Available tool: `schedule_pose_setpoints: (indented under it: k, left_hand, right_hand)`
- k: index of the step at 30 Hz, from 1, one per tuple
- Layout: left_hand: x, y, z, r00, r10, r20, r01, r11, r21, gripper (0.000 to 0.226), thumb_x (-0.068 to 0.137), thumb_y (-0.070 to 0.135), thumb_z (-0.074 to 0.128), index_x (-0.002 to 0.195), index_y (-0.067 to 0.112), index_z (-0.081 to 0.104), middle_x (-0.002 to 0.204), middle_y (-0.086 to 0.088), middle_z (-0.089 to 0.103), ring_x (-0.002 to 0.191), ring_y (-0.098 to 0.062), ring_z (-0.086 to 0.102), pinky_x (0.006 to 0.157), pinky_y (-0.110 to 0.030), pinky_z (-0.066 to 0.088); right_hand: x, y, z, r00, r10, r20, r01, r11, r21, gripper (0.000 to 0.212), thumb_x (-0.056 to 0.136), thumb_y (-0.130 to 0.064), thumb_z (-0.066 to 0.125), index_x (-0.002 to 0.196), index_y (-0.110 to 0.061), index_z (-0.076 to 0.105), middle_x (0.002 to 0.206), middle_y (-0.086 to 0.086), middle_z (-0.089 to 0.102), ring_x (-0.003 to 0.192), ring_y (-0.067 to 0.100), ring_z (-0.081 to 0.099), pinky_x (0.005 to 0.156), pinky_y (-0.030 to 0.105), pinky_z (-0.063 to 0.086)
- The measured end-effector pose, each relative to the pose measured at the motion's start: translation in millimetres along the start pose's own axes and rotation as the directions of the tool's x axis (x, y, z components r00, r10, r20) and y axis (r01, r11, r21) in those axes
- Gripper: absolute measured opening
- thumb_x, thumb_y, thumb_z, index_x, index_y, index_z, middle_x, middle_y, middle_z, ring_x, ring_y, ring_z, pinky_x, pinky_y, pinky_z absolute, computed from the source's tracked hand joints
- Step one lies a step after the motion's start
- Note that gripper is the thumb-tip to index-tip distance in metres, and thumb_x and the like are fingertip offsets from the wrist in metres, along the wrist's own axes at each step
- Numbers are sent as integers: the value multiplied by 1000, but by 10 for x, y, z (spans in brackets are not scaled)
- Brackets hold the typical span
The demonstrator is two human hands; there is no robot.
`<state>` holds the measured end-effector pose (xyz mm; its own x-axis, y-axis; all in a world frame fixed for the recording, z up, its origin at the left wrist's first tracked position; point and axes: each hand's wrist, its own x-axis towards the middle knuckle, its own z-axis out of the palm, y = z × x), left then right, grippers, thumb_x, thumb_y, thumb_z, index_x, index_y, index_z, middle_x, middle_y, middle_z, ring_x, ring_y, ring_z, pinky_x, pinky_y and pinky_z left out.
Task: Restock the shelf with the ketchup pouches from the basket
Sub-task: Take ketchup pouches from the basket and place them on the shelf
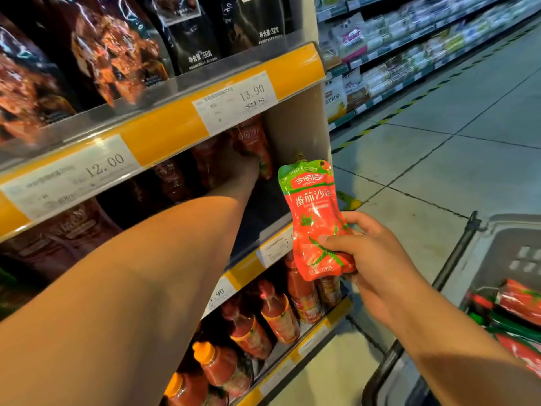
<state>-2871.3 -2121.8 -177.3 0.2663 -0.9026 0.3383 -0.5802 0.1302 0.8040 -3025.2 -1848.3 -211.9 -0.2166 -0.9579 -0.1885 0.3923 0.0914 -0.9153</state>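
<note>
My right hand [369, 259] is clamped on a ketchup pouch [317, 221], thumb across its front, fingers behind. The pouch is soft glossy plastic, red with a green top band and a small cap, pinched in at the waist and held upright just in front of the shelf's [281, 230] end. My left hand [244, 168] is deep in the middle shelf, dim and half hidden under the yellow price rail [164, 130]; it touches a shelved pouch [253, 142] standing there, but I cannot tell whether it is gripping it. More red pouches line that shelf to the left, dark and blurred.

Above, shiny black bags [117, 48] printed with food stand behind a clear plastic lip. Below, squat plastic bottles [275, 312] of red sauce with orange and red caps lean in rows. White price tags sit in the rails, some figures legible.

The grey basket [506, 259], cut off at the right edge, sits on the floor [439, 171] with a dark tubular handle and several more red-and-green pouches lying flat inside. The floor is pale, smooth tile with dark joints. Across the aisle, further shelves [409, 54] of pale packets are too blurred to read.
</note>
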Motion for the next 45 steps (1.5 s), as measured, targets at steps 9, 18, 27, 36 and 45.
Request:
schedule_pose_setpoints:
  k: [9,18,27,36,45]
  left_hand:
    - [-45,42,66,1000,5,-10,-5,1000,-20,66,90,31,71,151,25,47,151,-1,54,140,-26,51,115,-42,43]
    - [-524,90,-246,1000,21,3,-21,994,-108,66,83,26,81,141,14,54,141,-8,62,131,-27,58,111,-46,47]
    - [-2080,319,-1189,791,123,599,242,837,-491,39,96,26,68,134,21,61,122,-4,75,99,-15,74,87,-36,57]
    - [-1907,150,-1422,908,-53,415,257,853,-454,29,92,3,74,119,9,66,98,-12,80,91,-29,78,81,-49,64]
    - [-1478,-42,-1717,953,-202,224,290,815,-501,41,87,3,78,124,16,65,106,-8,79,87,-20,79,64,-40,63]
  right_hand:
    - [21,3,-39,1000,-7,15,7,1000,8,42,86,-3,80,120,-23,66,101,3,82,89,22,80,66,30,55]
    - [-15,-22,-16,999,-23,25,22,999,22,42,88,0,77,123,-20,64,104,5,81,93,25,80,76,37,59]
    - [-54,-41,72,992,-81,96,70,991,116,41,89,4,73,125,-14,64,111,11,80,102,29,78,83,39,58]
    - [71,163,359,942,-316,116,336,862,-378,32,102,-34,65,135,-34,65,131,-11,68,121,8,66,105,42,56]
    - [359,212,379,866,-255,431,407,-142,-902,96,87,-18,58,169,-22,8,177,1,0,163,19,-6,132,49,0]
